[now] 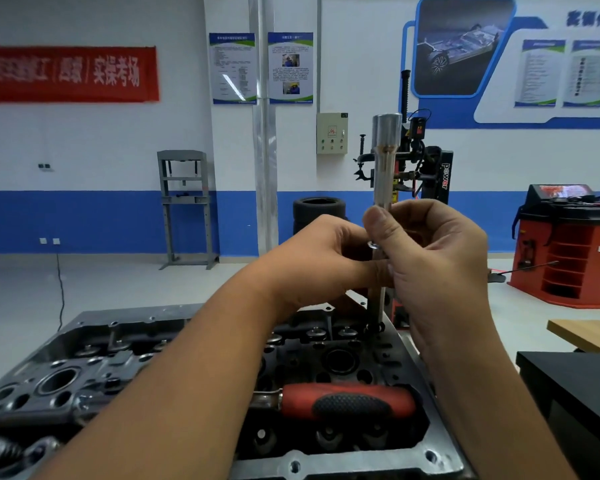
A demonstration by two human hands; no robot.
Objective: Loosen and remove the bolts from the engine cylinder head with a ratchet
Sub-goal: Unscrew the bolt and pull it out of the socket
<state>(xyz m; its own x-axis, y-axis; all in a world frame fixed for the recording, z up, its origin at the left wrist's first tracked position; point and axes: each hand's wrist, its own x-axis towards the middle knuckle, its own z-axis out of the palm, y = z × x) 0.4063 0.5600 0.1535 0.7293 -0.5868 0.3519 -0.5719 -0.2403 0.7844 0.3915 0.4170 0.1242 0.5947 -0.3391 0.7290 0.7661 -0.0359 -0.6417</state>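
Head view, ratchet [347, 403] on cylinder head [84, 368]

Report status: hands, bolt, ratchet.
Both hands grip long socket on bolt, above cylinder head. Ratchet lies on head. No obstruction.

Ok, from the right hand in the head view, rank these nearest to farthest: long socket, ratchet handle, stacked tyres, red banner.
1. Long socket: gripped in the right hand, standing upright.
2. Ratchet handle: below the hand, lying on the cylinder head.
3. Stacked tyres: on the floor behind, slightly left.
4. Red banner: back wall, far left.
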